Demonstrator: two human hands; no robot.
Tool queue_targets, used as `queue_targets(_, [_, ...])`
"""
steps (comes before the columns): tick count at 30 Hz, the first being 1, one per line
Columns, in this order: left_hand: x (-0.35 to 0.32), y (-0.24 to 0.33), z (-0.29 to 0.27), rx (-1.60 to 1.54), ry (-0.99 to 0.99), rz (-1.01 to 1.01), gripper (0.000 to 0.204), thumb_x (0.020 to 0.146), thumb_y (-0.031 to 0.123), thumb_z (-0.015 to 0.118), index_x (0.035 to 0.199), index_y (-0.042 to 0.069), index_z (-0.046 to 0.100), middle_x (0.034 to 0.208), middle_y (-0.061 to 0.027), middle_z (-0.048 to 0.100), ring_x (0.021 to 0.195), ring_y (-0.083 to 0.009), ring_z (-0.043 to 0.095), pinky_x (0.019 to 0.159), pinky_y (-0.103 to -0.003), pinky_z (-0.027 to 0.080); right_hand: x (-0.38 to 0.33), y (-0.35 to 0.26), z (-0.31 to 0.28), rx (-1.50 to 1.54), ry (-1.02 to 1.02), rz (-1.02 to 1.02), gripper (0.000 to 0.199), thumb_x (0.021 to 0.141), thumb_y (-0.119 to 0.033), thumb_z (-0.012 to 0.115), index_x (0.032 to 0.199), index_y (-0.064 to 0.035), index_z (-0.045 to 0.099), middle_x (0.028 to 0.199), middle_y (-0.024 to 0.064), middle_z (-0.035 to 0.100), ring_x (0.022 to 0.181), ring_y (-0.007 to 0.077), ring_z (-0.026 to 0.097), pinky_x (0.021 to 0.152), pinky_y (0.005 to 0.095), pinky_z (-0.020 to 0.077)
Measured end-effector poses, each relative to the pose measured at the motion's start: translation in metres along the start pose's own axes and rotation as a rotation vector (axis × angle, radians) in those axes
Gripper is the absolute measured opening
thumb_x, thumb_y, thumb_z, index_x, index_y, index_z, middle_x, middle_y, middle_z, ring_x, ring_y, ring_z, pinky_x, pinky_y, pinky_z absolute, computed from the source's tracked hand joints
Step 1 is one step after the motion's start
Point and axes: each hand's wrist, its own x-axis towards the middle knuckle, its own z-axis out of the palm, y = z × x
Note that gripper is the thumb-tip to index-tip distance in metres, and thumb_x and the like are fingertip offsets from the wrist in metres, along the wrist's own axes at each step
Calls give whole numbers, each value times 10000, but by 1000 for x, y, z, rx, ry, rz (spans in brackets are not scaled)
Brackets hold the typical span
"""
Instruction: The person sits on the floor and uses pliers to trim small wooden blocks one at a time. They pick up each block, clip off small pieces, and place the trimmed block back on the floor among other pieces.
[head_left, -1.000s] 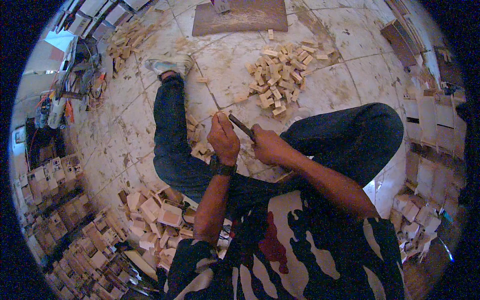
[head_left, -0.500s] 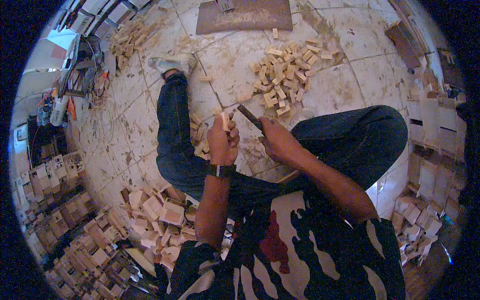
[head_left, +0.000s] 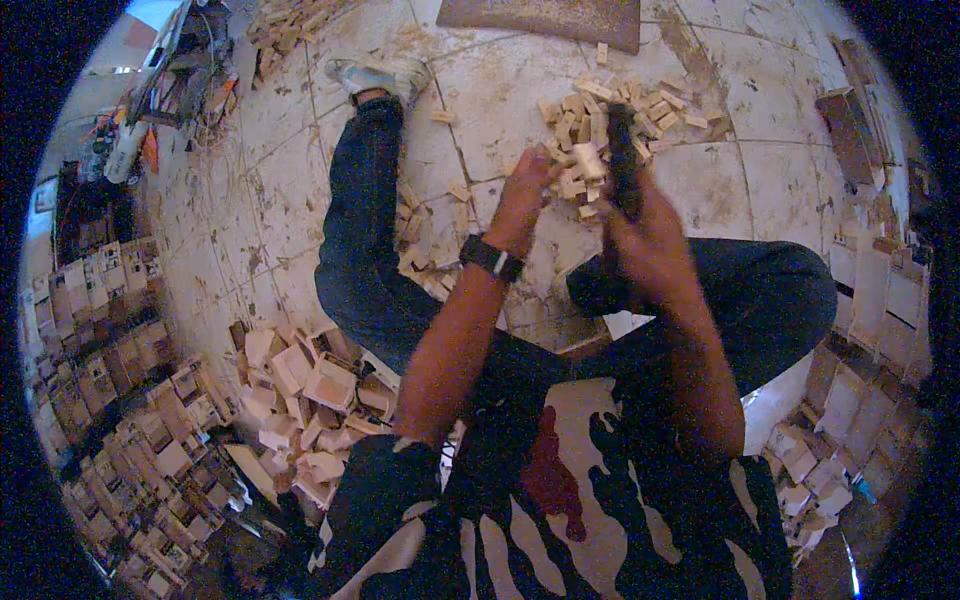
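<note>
My left hand [head_left: 522,200], with a dark watch on its wrist, reaches toward the pile of small wooden blocks [head_left: 575,118] on the floor. Its fingers look stretched out, slightly blurred, and I see nothing held in them. A pale wooden block [head_left: 589,161], brighter than the others, shows just beyond the fingertips, apparently apart from them. My right hand [head_left: 652,240] grips a long dark flat bar, file-like in shape [head_left: 622,150], pointing away from me over the pile. Motion smears this hand and the bar, so the bar's exact kind cannot be made out.
Loose blocks [head_left: 410,215] lie beside my outstretched left leg [head_left: 362,200]. Larger wooden pieces [head_left: 300,385] are heaped at the lower left, with stacked ones [head_left: 110,375] beyond. A brown board [head_left: 540,22] lies at the far side. Cables and tools [head_left: 130,140] stand at the left.
Both hands have moved right and away from me, toward the pile. The wooden block in my left hand has apparently been let go. The bar has swung more upright. The whole view has shifted.
</note>
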Motion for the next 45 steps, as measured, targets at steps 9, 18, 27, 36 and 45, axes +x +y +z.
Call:
queue_targets(9, [16, -66, -202, 2034, -448, -485, 433, 829, 350, 564, 1093, 8, 587, 1054, -211, 627, 987, -359, 610, 859, -470, 471, 14, -9, -26, 256, 127, 105, 220, 867, -137, 601, 1037, -13, 537, 833, 42, 591, 754, 127, 556, 692, 293, 461])
queue_targets(18, [19, -87, -219, 1988, -393, -479, 414, 833, 354, 577, 1056, 6, 590, 999, -193, 642, 938, -342, 631, 787, -462, 505, 13, 1, -21, 274, 48, 167, 218, 872, -131, 583, 1037, -18, 496, 697, 57, 548, 557, 141, 541, 504, 306, 447])
queue_targets(27, [-6, 21, -131, 540, -45, -106, 325, 874, 312, 608, 1005, 19, 554, 820, -73, 626, 694, -136, 590, 516, -250, 449, 2, 3, 6, 36, -195, 161, 373, 839, -181, 614, 1148, -9, 494, 952, 162, 616, 885, 285, 608, 780, 396, 477])
queue_targets(36, [-61, 89, -37, -410, -33, -272, 481, 960, 387, 413, 1236, -3, 472, 839, -30, 596, 706, -109, 486, 542, -234, 361, -14, 1, 30, -18, -437, 67, 469, 812, -176, 647, 1197, 6, 452, 1008, 224, 614, 933, 365, 604, 792, 426, 475])
queue_targets(45, [-67, 72, -46, -726, -211, -231, 466, 967, 418, 396, 1247, 49, 452, 782, -19, 497, 729, -144, 466, 532, -248, 370, -20, 2, 38, -38, -488, 20, 394, 810, -212, 645, 1105, 6, 500, 935, 204, 620, 878, 353, 609, 767, 424, 474])
